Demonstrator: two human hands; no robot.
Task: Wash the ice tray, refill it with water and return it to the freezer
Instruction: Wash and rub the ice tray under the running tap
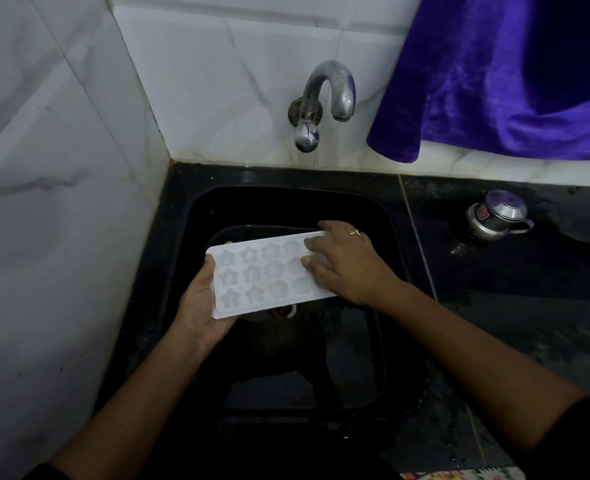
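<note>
A white ice tray [259,275] with star and flower shaped cells is held level over the black sink [286,358]. My left hand [200,306] grips its left end from below, thumb on the rim. My right hand [345,261] lies across the tray's right end with fingers spread over the cells; a ring shows on one finger. The cells look empty of ice. The metal tap [324,98] on the tiled wall stands above the sink, and no water runs from it.
A small metal pot with a lid [494,216] sits on the wet black counter [529,289] to the right. A purple cloth [501,74] hangs over the wall at upper right. White tiled walls close off the left and back. The drain [285,311] lies under the tray.
</note>
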